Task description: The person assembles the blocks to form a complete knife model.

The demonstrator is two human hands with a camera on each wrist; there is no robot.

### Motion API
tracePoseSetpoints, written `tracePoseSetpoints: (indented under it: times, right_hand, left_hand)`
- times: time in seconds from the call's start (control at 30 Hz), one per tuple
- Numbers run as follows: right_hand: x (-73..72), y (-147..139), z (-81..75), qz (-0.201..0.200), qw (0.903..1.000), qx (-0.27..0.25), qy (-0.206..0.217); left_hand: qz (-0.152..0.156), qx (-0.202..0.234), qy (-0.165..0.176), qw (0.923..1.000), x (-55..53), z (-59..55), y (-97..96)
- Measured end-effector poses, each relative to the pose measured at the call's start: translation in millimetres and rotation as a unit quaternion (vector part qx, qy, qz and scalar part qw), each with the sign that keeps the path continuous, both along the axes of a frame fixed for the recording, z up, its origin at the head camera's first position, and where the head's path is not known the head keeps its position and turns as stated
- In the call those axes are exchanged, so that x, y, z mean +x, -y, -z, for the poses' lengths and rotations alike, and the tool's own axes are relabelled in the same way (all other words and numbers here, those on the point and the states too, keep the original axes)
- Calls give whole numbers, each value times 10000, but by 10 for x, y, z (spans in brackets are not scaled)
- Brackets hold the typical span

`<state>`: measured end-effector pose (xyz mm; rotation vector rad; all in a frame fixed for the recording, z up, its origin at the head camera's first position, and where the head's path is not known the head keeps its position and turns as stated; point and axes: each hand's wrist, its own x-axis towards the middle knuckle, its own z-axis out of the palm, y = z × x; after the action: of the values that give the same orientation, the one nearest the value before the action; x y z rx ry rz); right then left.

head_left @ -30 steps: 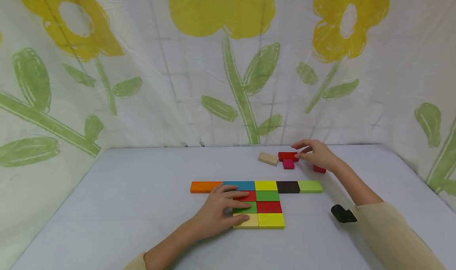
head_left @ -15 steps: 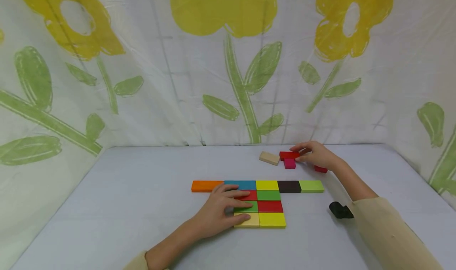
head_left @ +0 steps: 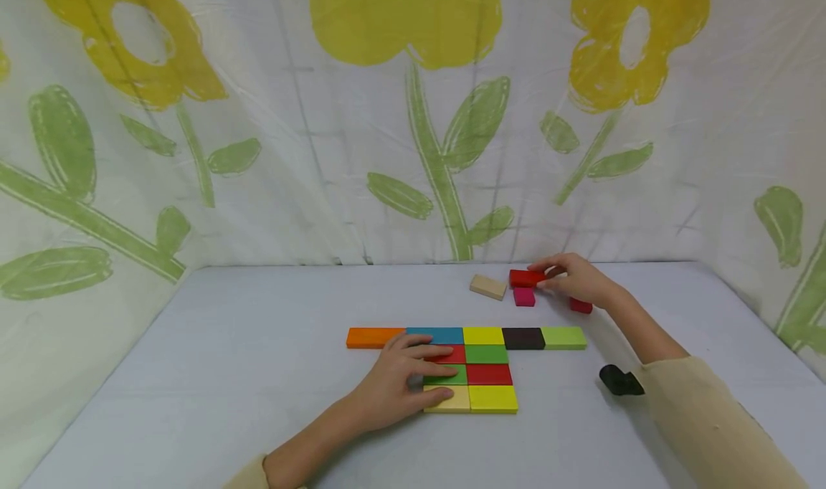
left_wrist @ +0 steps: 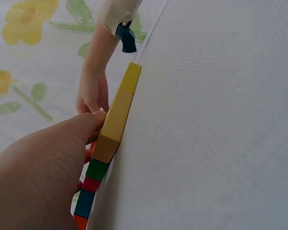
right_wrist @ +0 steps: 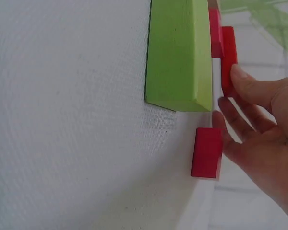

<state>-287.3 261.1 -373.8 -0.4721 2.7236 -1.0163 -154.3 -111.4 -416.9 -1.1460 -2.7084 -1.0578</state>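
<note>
My left hand rests with spread fingers over the left column of a flat layout of coloured wooden blocks, touching the beige block, the green block and the red block beside them. At the back right, my right hand pinches one end of a long red block between thumb and fingers. That block also shows in the right wrist view, the thumb on its near end. A small pink block lies just in front of it. The left palm hides some of the blocks.
The layout's top row runs from an orange block to a light green block. A loose beige block and a crimson block lie either side of the pink one. A flowered curtain hangs behind the table.
The right hand has closed on the long red block, which has risen slightly and shifted a little right, away from the pink block. The left hand stays in place.
</note>
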Motion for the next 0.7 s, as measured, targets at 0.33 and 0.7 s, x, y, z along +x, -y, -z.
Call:
tracePoseSetpoints:
  times: [0.33, 0.7]
  right_hand:
    - [75, 10, -61, -70, 9996, -38, -255]
    - [316, 58, -144, -235, 9980, -222, -544]
  left_hand:
    - [-9, -47, 32, 10000, -9, 21, 1]
    - [-21, -95, 43, 9999, -2, 2, 4]
